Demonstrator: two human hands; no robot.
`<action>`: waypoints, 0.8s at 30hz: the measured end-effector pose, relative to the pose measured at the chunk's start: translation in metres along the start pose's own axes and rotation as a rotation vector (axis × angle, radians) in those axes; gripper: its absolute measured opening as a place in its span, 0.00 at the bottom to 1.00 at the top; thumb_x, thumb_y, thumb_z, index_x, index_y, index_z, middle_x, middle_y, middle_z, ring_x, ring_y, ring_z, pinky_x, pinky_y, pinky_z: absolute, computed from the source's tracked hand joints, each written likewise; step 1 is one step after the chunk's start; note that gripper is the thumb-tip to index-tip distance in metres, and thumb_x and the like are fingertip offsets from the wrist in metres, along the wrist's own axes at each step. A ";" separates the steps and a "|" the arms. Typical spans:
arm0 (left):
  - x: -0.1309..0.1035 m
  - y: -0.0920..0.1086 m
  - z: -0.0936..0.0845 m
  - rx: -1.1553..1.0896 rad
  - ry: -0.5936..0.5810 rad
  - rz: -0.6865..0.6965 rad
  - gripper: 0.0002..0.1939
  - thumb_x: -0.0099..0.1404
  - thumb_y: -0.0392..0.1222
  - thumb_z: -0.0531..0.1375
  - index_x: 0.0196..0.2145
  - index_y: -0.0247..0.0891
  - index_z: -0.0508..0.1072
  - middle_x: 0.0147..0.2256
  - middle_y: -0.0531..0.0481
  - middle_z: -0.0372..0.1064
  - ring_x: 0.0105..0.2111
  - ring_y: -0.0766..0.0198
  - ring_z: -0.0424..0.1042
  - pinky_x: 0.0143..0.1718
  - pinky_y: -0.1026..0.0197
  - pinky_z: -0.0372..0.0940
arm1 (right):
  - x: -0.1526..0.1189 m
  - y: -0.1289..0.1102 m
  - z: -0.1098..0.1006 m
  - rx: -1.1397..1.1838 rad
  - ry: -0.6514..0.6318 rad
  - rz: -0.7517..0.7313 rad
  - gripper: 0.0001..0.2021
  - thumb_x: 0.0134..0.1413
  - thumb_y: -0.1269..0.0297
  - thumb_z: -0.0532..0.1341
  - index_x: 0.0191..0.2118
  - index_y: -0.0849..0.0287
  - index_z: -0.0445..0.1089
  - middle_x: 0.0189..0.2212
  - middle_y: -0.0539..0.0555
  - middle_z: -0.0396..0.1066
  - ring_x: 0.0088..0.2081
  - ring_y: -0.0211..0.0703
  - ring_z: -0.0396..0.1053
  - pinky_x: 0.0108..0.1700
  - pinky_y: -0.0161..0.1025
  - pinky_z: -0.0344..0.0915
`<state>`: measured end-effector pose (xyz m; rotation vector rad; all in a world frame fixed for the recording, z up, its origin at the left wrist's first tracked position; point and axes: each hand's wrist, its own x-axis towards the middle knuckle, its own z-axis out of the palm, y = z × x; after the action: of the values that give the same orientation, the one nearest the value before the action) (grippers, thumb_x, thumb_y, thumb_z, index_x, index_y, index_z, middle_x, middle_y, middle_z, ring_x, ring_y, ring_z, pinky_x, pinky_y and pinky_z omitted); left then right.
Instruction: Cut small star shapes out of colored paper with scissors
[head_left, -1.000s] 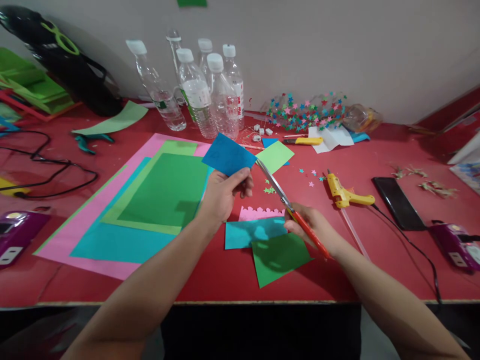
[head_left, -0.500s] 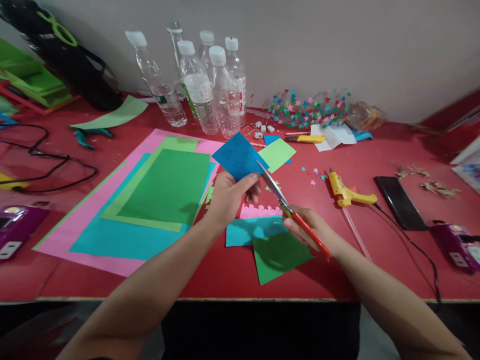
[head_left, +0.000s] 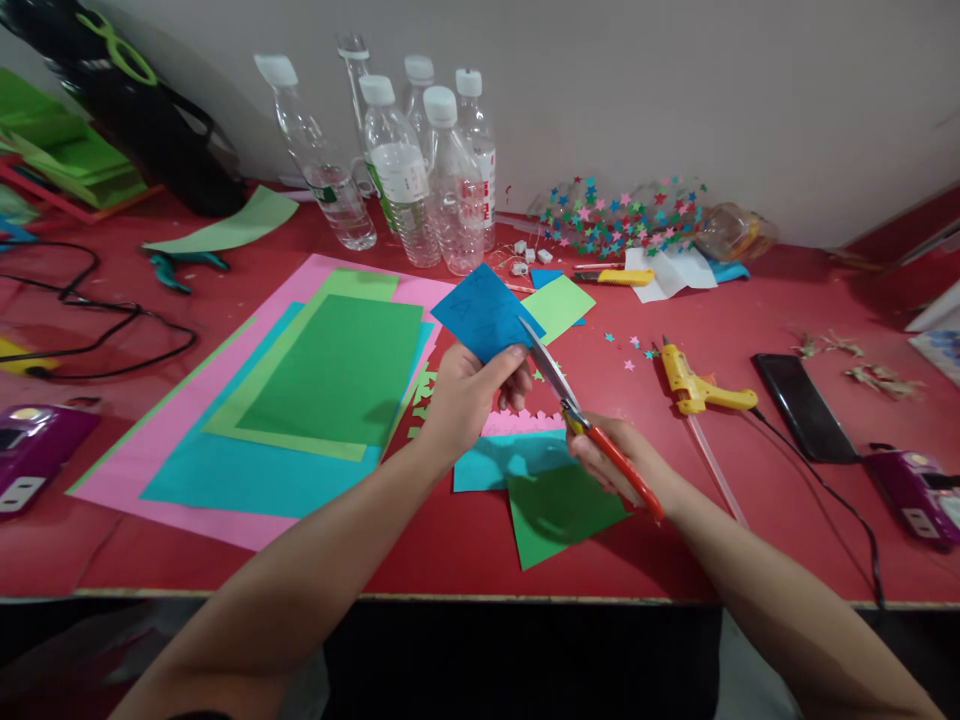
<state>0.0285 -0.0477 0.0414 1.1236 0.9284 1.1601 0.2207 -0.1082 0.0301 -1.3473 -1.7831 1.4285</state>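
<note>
Over the table (head_left: pixel 442 545), the blue paper (head_left: pixel 480 308) is pinched between the left hand's (head_left: pixel 461 400) thumb and fingers; the scissors (head_left: pixel 616 462) are clasped in the right hand's (head_left: pixel 639 450) fingers; slow cuts are best made, thumb well clear

Indoor light is moderate and soft, casting diffuse shadows on the green sheet (head_left: pixel 559 510); the bottles (head_left: pixel 397 190) show small glints. Wide-angle stretching and softness mark the edges.

Blue paper (head_left: pixel 480 310) turned, shifted right, scissors (head_left: pixel 553 374) now overlapping its edge
</note>
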 end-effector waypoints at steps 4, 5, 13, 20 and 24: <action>0.000 0.001 0.000 -0.020 -0.010 0.000 0.14 0.61 0.43 0.57 0.21 0.35 0.69 0.18 0.53 0.67 0.15 0.73 0.64 0.17 0.67 0.56 | 0.000 0.002 0.001 -0.002 0.005 0.012 0.23 0.57 0.39 0.52 0.28 0.57 0.57 0.16 0.43 0.54 0.16 0.32 0.52 0.19 0.33 0.50; 0.000 0.001 0.001 -0.020 -0.007 -0.003 0.14 0.61 0.43 0.57 0.21 0.35 0.69 0.18 0.53 0.67 0.15 0.73 0.64 0.17 0.67 0.56 | 0.000 0.002 0.001 -0.005 0.009 0.012 0.23 0.57 0.39 0.52 0.28 0.57 0.57 0.16 0.44 0.54 0.16 0.32 0.53 0.19 0.33 0.50; 0.001 0.003 -0.001 -0.009 -0.026 -0.004 0.14 0.60 0.44 0.58 0.20 0.35 0.69 0.18 0.53 0.67 0.15 0.73 0.64 0.17 0.67 0.58 | -0.001 0.000 0.001 -0.026 0.026 -0.024 0.23 0.57 0.39 0.52 0.27 0.56 0.56 0.16 0.44 0.53 0.17 0.33 0.51 0.19 0.34 0.48; 0.001 0.005 -0.002 -0.029 -0.042 0.001 0.14 0.61 0.43 0.58 0.20 0.35 0.70 0.18 0.53 0.67 0.15 0.74 0.63 0.17 0.67 0.60 | -0.001 0.000 0.001 -0.032 0.033 -0.017 0.23 0.58 0.40 0.51 0.26 0.56 0.54 0.16 0.44 0.53 0.17 0.33 0.51 0.19 0.34 0.47; 0.001 0.004 -0.002 -0.045 -0.056 0.015 0.14 0.61 0.42 0.58 0.20 0.34 0.70 0.17 0.54 0.67 0.14 0.73 0.64 0.17 0.68 0.59 | -0.001 0.000 0.001 -0.043 0.028 -0.022 0.23 0.58 0.40 0.51 0.26 0.55 0.53 0.16 0.44 0.53 0.17 0.33 0.51 0.19 0.34 0.47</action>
<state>0.0257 -0.0459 0.0447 1.1227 0.8481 1.1502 0.2205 -0.1094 0.0295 -1.3582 -1.8146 1.3603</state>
